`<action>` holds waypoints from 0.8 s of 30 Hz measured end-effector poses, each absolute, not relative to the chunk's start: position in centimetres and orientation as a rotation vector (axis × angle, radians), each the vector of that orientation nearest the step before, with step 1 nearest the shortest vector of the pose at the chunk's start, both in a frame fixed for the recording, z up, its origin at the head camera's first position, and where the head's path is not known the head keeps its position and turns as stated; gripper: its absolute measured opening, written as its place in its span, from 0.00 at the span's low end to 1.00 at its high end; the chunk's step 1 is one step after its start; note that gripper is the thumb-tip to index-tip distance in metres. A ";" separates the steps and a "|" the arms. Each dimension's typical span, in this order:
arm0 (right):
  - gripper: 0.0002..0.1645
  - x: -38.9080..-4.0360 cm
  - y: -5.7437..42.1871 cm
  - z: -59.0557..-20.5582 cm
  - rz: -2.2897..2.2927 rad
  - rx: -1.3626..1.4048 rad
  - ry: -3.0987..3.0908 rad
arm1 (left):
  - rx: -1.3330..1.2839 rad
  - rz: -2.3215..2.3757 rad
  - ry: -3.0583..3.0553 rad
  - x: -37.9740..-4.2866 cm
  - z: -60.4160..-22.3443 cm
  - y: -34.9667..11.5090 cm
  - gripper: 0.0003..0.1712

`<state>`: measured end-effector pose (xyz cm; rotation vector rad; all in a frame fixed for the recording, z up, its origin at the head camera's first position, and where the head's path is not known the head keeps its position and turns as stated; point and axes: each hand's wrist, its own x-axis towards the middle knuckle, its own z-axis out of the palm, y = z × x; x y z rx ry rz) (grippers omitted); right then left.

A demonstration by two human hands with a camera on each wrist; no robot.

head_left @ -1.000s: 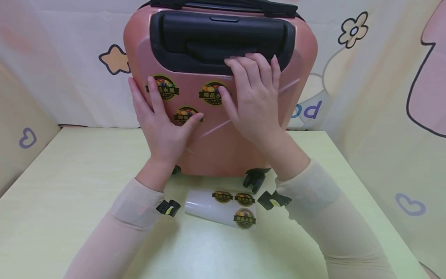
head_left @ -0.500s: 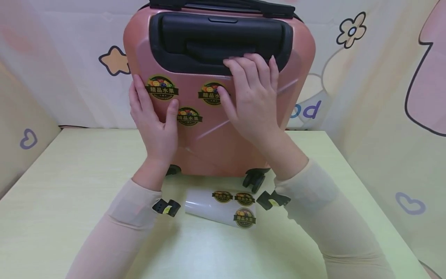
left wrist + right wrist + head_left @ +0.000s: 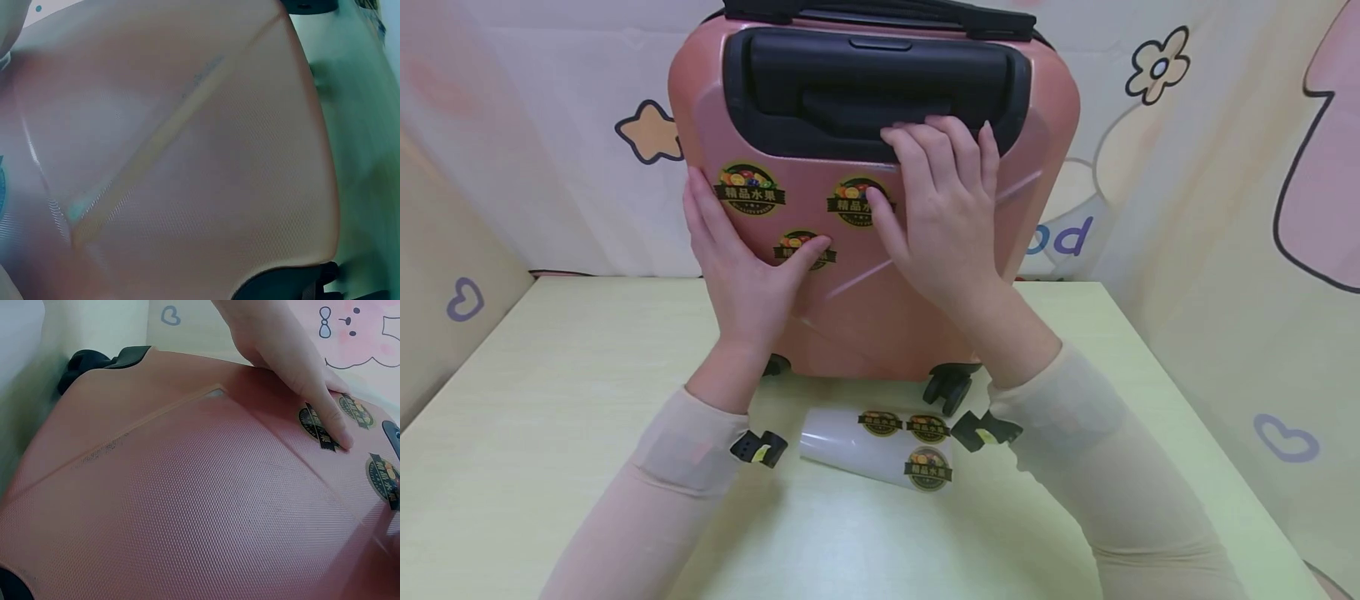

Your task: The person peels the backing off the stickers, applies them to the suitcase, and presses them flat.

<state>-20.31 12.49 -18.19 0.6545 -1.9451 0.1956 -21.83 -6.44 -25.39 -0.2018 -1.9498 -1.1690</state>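
Note:
A pink hard-shell suitcase (image 3: pixel 865 325) stands upright, its black handle panel (image 3: pixel 880 92) at the top. Three round fruit stickers are on its front: one upper left (image 3: pixel 750 188), one upper right (image 3: pixel 850 200) and one lower (image 3: pixel 786 247). My left hand (image 3: pixel 748 283) lies along the suitcase's left side with fingers extended, its thumb pressing on the lower sticker. The right wrist view shows this thumb (image 3: pixel 331 422) on the sticker too. My right hand (image 3: pixel 951 208) rests flat, fingertips on the handle panel's lower edge, thumb over the right part of the upper-right sticker.
A shiny sticker sheet (image 3: pixel 850 450) bearing three more fruit stickers lies on the pale table (image 3: pixel 550 400) before the suitcase. Black caster wheels (image 3: pixel 947 387) are under the suitcase. A patterned cloth (image 3: pixel 565 150) hangs behind and at both sides.
My left thumb slid left off the lower sticker, then came back onto it. The left index finger drew away from the upper-left sticker. My right hand has stayed nearly still.

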 end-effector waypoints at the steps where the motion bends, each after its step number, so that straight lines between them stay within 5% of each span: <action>1: 0.28 -20.3 12.5 -18.2 0.196 0.654 -1.944 | -0.195 -1.168 -1.953 -21.8 -25.4 -6.4 0.67; 7: 0.29 -20.3 12.4 -18.2 0.202 0.650 -1.938 | -0.224 -1.131 -1.932 -21.9 -25.6 -6.6 0.63; 15: 0.29 -20.3 12.3 -18.3 0.210 0.638 -1.946 | -0.355 -1.296 -1.788 -22.0 -26.1 -6.8 0.45; 24: 0.28 -20.5 12.2 -18.4 0.218 0.642 -1.929 | -0.215 -1.218 -1.879 -21.7 -25.6 -6.2 0.62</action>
